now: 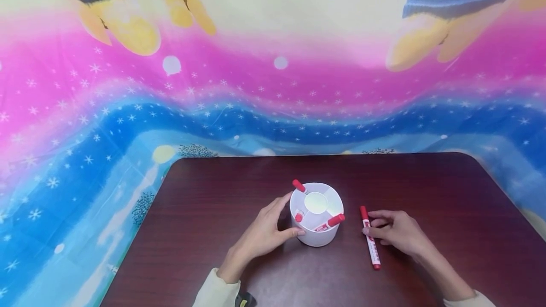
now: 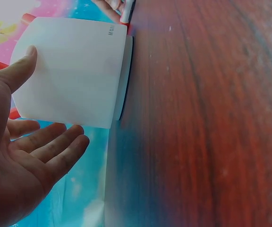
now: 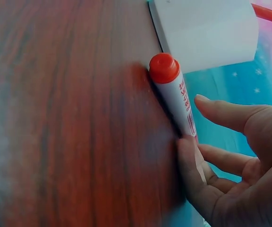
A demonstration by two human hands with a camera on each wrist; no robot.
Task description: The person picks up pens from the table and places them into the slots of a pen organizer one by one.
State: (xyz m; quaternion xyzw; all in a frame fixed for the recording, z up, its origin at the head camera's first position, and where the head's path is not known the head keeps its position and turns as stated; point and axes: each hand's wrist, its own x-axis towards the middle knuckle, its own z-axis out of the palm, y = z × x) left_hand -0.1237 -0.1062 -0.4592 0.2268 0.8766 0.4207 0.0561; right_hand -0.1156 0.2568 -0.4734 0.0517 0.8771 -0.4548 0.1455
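A round white divided pen holder (image 1: 317, 238) stands upright on the table, with three red-capped markers leaning in its outer compartments. My left hand (image 1: 266, 229) is spread around its left side. The thumb lies over the front wall and the fingers (image 2: 55, 146) are loosely extended beside the holder; whether they touch it is hard to tell. To the right, a white marker (image 1: 372, 245) with red ends lies on the table. My right hand (image 1: 398, 233) is at this marker, its fingers bent loosely beside it. In the right wrist view the thumb (image 3: 225, 113) appears apart from the marker (image 3: 183, 101).
The dark red-brown wooden table (image 1: 204, 193) has rounded far corners. Behind it hangs a patterned cloth (image 1: 256, 79) in pink and blue with snowflakes. A small black object (image 1: 245, 299) shows by the left sleeve.
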